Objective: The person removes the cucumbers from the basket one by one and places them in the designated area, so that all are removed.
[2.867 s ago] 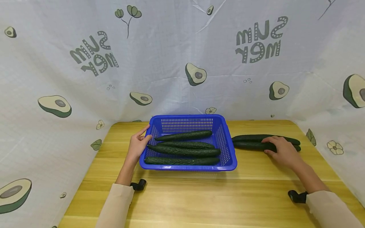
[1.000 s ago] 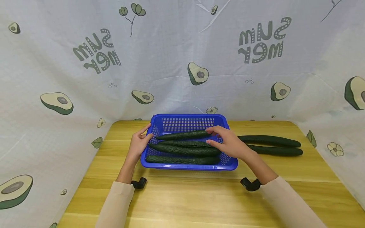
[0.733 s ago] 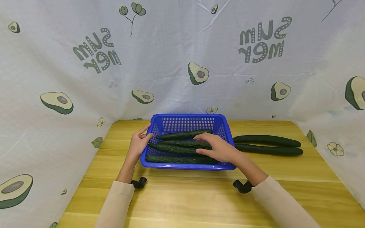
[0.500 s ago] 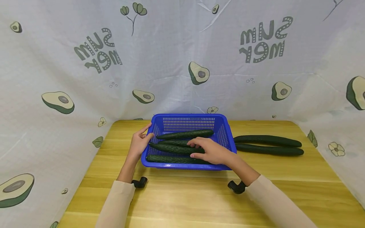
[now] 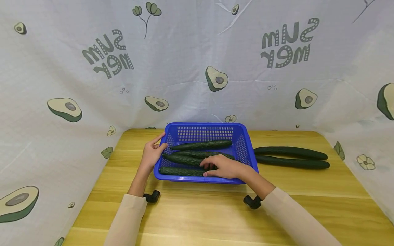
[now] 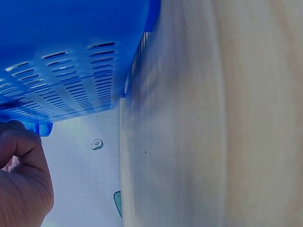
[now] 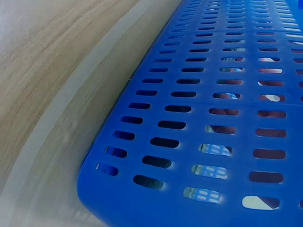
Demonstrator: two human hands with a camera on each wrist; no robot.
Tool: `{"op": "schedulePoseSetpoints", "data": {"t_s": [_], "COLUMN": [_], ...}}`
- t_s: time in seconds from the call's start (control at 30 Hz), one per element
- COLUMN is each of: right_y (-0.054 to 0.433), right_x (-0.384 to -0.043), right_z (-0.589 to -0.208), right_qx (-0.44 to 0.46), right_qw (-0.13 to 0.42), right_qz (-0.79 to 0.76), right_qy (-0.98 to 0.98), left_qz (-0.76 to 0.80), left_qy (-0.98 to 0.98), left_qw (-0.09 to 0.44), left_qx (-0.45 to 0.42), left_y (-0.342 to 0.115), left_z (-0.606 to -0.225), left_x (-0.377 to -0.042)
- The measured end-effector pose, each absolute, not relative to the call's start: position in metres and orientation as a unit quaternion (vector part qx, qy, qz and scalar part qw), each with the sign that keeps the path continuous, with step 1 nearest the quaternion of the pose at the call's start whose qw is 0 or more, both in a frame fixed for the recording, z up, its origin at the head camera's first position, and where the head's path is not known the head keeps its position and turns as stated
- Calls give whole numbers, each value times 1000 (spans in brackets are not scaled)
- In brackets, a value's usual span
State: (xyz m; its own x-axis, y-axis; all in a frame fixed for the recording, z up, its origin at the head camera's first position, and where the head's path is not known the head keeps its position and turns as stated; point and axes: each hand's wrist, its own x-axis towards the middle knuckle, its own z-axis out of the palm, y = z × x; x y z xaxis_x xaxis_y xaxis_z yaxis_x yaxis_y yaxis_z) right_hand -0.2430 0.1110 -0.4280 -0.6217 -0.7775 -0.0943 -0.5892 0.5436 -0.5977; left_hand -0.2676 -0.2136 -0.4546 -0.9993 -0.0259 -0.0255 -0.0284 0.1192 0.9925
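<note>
In the head view, my left hand (image 5: 151,153) grips the left rim of a blue slotted plastic basket (image 5: 204,125), thumb over the edge. The left wrist view shows that same hand (image 6: 23,175) beside the basket's slotted wall (image 6: 71,71). Several dark green cucumbers lie lengthwise inside, including one at the back (image 5: 201,145) and one along the front (image 5: 180,171). My right hand (image 5: 226,166) reaches in over the right front, its fingers and thumb curled over a middle cucumber (image 5: 184,160), whose right part it hides. Only basket wall (image 7: 189,109) and table show in the right wrist view.
Two more cucumbers, a rear one (image 5: 290,151) and a nearer one (image 5: 292,162), lie side by side on the wooden table (image 5: 197,218), right of the basket. A white avocado-print cloth (image 5: 184,61) hangs behind the table.
My right hand has left the two cucumbers on the table, come over the basket, then moved left and forward-down onto the middle cucumber. My left hand has stayed on the rim.
</note>
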Motion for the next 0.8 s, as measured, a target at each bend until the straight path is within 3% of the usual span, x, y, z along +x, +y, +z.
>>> {"op": "schedulePoseSetpoints", "data": {"t_s": [0.33, 0.6, 0.8], "right_y": [110, 113, 112], "right_x": [-242, -244, -245], "right_z": [-427, -428, -428], "right_qx": [-377, -414, -413], "right_qw": [232, 188, 203], "right_qz": [-240, -255, -263], "right_qy": [864, 853, 848], "left_qz": [657, 659, 663], "left_qy": [754, 752, 748], "left_qw": [-6, -8, -7], "left_qx": [-20, -18, -18], "left_y": [-213, -213, -212], "left_z": [-455, -455, -454], "left_x": [-268, -268, -267]}}
